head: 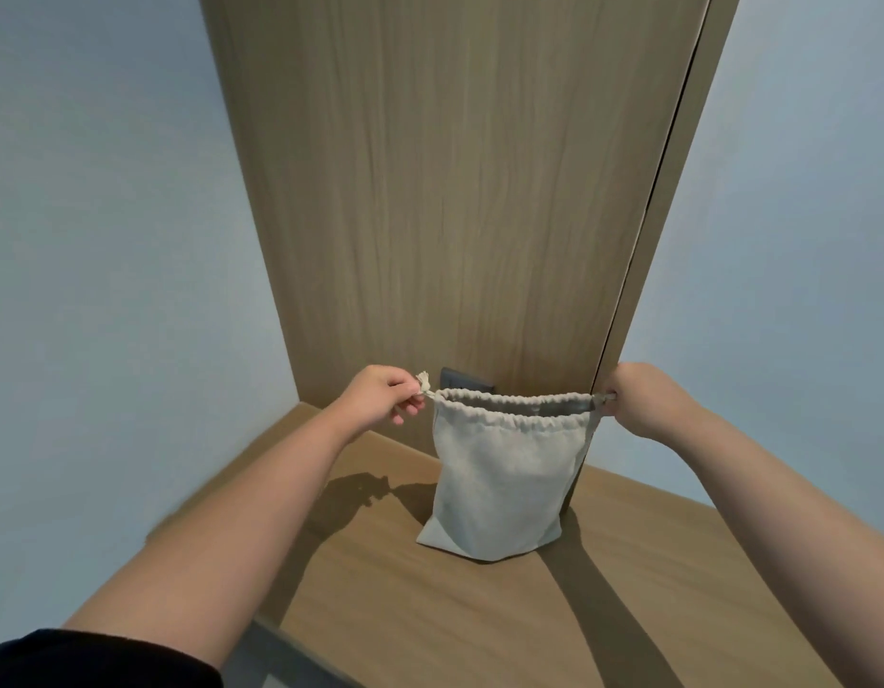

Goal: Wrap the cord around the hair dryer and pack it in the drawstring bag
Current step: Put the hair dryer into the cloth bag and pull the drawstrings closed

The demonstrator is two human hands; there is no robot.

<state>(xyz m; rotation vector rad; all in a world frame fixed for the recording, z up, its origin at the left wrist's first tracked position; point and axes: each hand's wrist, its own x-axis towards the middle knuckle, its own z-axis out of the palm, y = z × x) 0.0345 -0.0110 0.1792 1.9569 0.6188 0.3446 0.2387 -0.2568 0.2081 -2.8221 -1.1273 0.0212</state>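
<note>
The left hand [385,395] is curled, thumb and forefinger pinching the drawstring [431,393] just behind its frayed knot [423,379], which sticks up past the knuckles; the lower fingers are tucked loosely beneath. The right hand [645,395] is seen from the back, its fingers closed in a fist round the drawstring where it comes out at the opposite side of the bag's mouth. The two hands sit at about the same height, set well apart, with the string running straight between each of them and the cloth. Both forearms are bare and reach forward and slightly inward from the lower corners; a dark sleeve [87,657] covers the left upper arm.

Between the hands hangs the drawstring bag [502,479], pale cloth, upright, its bottom edge resting on the wooden surface [430,628]. Its mouth is gathered into ruffles but still parted in a narrow slit that shows grey lining. What lies inside cannot be told through the cloth.

Right behind the bag rises a tall wood-grain panel [454,191], with a dark plate [457,380] on it just above the bag's left corner. Pale blue walls [107,240] flank the panel. Shadows of the arms fall across the wooden surface.
</note>
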